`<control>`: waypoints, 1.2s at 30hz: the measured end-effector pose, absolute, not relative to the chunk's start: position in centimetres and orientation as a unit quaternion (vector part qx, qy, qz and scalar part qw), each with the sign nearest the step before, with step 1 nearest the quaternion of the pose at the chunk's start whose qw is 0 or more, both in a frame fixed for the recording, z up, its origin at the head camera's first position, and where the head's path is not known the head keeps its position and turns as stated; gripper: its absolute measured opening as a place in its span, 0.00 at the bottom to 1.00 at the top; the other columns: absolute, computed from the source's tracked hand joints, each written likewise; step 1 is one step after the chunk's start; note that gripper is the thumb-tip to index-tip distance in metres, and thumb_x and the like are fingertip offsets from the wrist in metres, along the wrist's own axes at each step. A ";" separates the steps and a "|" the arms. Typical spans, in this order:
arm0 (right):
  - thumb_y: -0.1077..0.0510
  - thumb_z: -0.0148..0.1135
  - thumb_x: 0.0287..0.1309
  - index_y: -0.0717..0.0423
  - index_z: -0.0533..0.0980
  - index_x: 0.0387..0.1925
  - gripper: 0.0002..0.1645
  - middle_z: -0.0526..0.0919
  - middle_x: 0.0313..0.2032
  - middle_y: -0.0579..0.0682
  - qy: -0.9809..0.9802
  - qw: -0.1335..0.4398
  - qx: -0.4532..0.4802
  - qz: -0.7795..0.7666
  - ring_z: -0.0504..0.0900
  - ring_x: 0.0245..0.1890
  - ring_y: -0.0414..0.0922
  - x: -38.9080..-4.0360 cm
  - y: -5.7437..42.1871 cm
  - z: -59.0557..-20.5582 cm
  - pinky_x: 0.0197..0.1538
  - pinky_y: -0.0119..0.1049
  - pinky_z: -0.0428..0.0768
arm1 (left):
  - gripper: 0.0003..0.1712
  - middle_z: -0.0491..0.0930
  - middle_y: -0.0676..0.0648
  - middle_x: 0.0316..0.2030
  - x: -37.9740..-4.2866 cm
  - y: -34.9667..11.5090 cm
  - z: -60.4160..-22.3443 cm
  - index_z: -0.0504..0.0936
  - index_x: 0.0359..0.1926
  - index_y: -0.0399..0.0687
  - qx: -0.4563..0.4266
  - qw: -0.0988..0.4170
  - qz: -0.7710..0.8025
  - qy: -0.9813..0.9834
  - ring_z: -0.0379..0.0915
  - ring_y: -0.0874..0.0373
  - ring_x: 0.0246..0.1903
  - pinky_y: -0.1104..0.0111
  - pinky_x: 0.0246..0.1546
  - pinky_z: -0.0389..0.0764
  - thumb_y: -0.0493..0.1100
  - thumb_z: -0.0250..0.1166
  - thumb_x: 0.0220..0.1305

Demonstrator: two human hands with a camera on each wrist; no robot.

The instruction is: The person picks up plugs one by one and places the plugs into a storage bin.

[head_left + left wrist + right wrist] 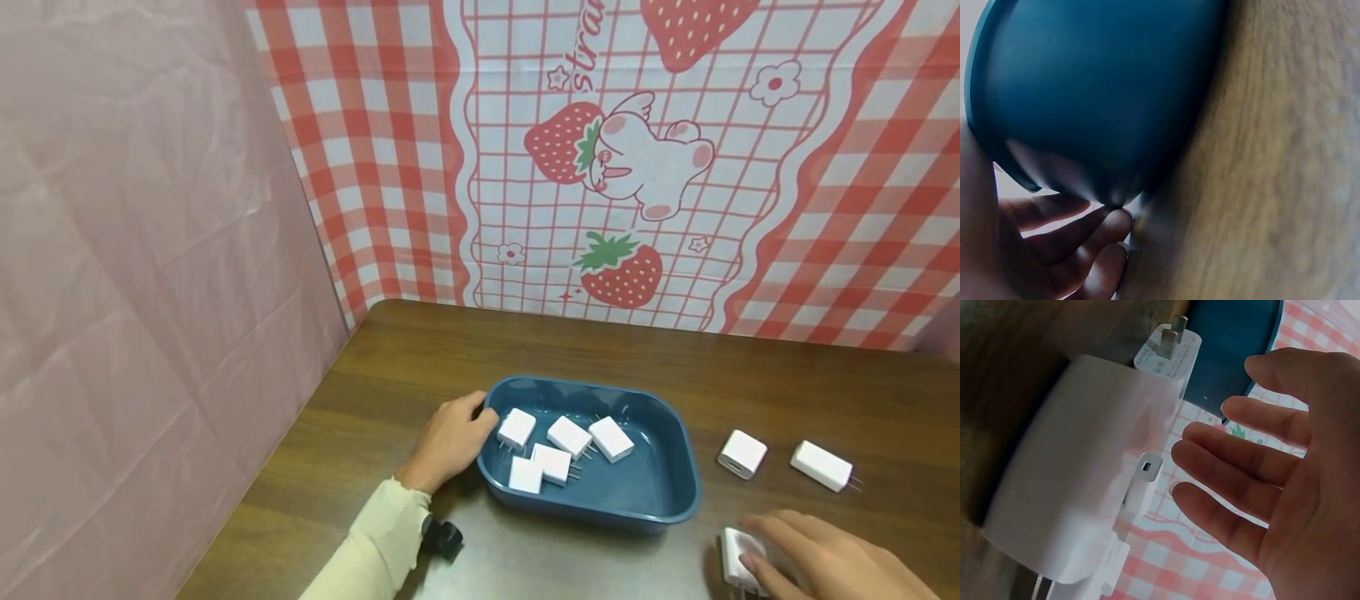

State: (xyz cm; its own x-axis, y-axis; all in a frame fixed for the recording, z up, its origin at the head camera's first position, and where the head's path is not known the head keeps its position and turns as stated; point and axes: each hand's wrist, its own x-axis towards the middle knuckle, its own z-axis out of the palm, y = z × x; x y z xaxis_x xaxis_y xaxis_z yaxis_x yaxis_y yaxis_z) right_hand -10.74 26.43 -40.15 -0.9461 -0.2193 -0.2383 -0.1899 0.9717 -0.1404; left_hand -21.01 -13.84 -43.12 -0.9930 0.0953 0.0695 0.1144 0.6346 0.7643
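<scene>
A dark blue plastic tray (637, 518) stands on the wooden table with several white plug chargers (567, 437) inside. My left hand (452, 437) grips its left end, thumb at the rim and fingers against the outer wall (1097, 94). At the lower right, my right hand (832, 554) is over a white charger (737, 546) lying on the table. The right wrist view shows the right hand's fingers (1229, 469) loosely bent and spread, holding nothing. A large, blurred white charger (1066, 469) is near that camera, and another with its prongs up (1169, 359) is beyond it.
Two more white chargers, a square one (742, 454) and a long one (821, 465), lie right of the tray on the wooden table (420, 350). A strawberry-print checked cloth (390, 167) hangs behind the table, and a pale pink cloth (150, 292) hangs at the left.
</scene>
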 end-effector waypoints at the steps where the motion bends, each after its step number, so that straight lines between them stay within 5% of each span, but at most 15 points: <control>1: 0.24 0.55 0.58 0.46 0.78 0.56 0.38 0.83 0.49 0.50 0.984 0.132 -0.104 -0.057 0.82 0.42 0.49 -10.7 26.5 -40.2 0.38 0.59 0.81 | 0.22 0.83 0.53 0.49 -21.0 -13.8 -43.2 0.82 0.56 0.51 -0.058 0.012 -0.422 -0.904 0.75 0.56 0.42 0.52 0.51 0.76 0.51 0.53 0.68; 15: 0.27 0.61 0.55 0.46 0.78 0.56 0.37 0.82 0.47 0.46 0.982 0.137 -0.115 -0.066 0.78 0.35 0.43 -10.3 27.0 -41.3 0.36 0.53 0.83 | 0.21 0.83 0.52 0.49 -21.1 -13.8 -43.4 0.82 0.57 0.51 -0.054 0.012 -0.419 -0.907 0.75 0.56 0.42 0.52 0.51 0.76 0.51 0.53 0.69; 23: 0.28 0.69 0.47 0.38 0.79 0.50 0.32 0.72 0.35 0.34 0.987 0.075 -0.141 -0.025 0.64 0.22 0.31 -10.0 27.3 -42.5 0.25 0.28 0.70 | 0.19 0.83 0.54 0.44 -21.2 -13.8 -43.5 0.84 0.52 0.53 -0.056 0.019 -0.416 -0.907 0.74 0.56 0.38 0.54 0.46 0.76 0.50 0.54 0.68; 32: 0.31 0.70 0.48 0.39 0.78 0.52 0.32 0.74 0.41 0.37 0.984 0.110 -0.128 -0.050 0.68 0.25 0.32 -10.5 27.3 -43.1 0.28 0.28 0.75 | 0.22 0.83 0.53 0.48 -21.2 -13.8 -43.4 0.83 0.56 0.52 -0.053 0.012 -0.414 -0.909 0.75 0.56 0.41 0.52 0.51 0.75 0.51 0.53 0.68; 36: 0.31 0.71 0.48 0.41 0.78 0.54 0.34 0.79 0.48 0.41 0.982 0.120 -0.133 -0.064 0.75 0.33 0.37 -10.7 27.4 -42.9 0.35 0.39 0.83 | 0.22 0.83 0.53 0.49 -21.2 -13.8 -43.3 0.82 0.57 0.52 -0.050 0.008 -0.415 -0.909 0.75 0.56 0.42 0.52 0.51 0.75 0.51 0.53 0.68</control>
State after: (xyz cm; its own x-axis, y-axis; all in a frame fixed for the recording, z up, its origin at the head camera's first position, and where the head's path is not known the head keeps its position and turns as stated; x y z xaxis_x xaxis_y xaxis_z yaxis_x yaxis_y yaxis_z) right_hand -10.66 27.36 -42.94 -0.9357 -0.2765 -0.2192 -0.2455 0.9563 -0.1585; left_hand -21.18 -13.83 -43.30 -0.9948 0.0852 0.0559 0.0980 0.6512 0.7526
